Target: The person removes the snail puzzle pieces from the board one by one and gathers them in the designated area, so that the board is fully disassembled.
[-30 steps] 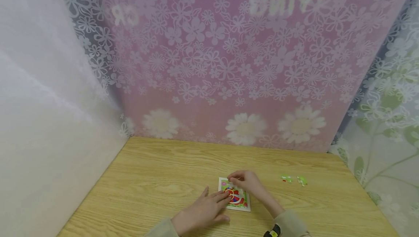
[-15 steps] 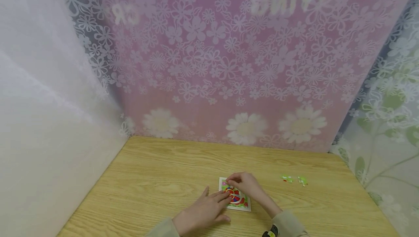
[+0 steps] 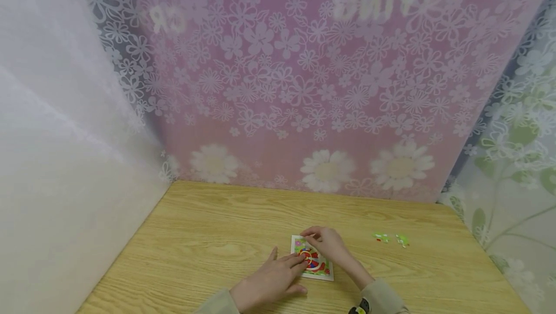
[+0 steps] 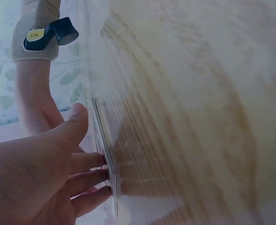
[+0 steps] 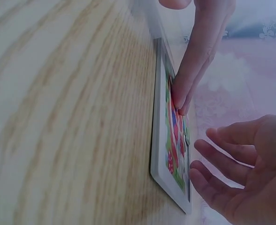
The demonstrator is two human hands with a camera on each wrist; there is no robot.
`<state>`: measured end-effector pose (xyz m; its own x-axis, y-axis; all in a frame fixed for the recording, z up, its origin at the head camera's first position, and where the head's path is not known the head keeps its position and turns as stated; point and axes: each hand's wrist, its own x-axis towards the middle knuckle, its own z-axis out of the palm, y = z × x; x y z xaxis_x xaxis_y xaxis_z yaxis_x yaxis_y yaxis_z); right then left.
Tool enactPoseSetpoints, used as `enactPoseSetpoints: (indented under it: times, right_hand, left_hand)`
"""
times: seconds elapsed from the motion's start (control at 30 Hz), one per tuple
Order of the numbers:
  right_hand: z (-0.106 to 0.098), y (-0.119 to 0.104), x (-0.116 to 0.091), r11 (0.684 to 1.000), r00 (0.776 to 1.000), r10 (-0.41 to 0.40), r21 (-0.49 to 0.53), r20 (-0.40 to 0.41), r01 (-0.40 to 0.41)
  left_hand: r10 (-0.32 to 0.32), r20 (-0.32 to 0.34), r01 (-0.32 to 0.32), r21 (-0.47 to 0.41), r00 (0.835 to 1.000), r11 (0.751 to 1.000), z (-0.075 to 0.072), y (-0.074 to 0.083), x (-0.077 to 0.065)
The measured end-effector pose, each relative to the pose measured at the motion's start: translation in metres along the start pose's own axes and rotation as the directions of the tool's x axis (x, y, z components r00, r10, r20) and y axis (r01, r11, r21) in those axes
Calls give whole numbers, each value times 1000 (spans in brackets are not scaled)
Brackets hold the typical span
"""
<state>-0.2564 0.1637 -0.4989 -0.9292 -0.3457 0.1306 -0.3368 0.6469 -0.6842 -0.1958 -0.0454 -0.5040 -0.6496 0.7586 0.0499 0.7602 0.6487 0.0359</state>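
A small square jigsaw puzzle (image 3: 321,274) with a white border lies on the table, printed with a red and blue picture on green. My left hand (image 3: 270,280) rests straight fingers on its middle; in the left wrist view, several of the hand's fingertips (image 4: 102,176) touch the board. My right hand (image 3: 331,245) is over the puzzle's far edge. In the right wrist view, that hand's fingers (image 5: 222,164) are loosely bent beside the board, with nothing visible held between them. A small raised bit (image 5: 187,139) shows at the board's far side; its kind is unclear.
Loose green-and-white puzzle pieces (image 3: 402,240) lie in two small groups on the wooden table (image 3: 217,222), right of the puzzle. A pink flowered curtain (image 3: 278,111) stands behind, with pale sheets at left and right. A dark device (image 3: 360,307) is on the right wrist.
My right hand shifted slightly left along the puzzle's far edge, then slightly back up. A pale bit seen under its fingers earlier is no longer distinct. My left hand stays in place.
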Motion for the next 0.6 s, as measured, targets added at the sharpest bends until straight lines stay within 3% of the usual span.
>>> enactPoseSetpoints:
  times: [0.6]
  right_hand:
    - [2, 1, 8, 999, 994, -43, 5, 99, 43]
  left_hand:
    - [-2, -19, 2, 6, 1000, 1000, 1, 1, 1]
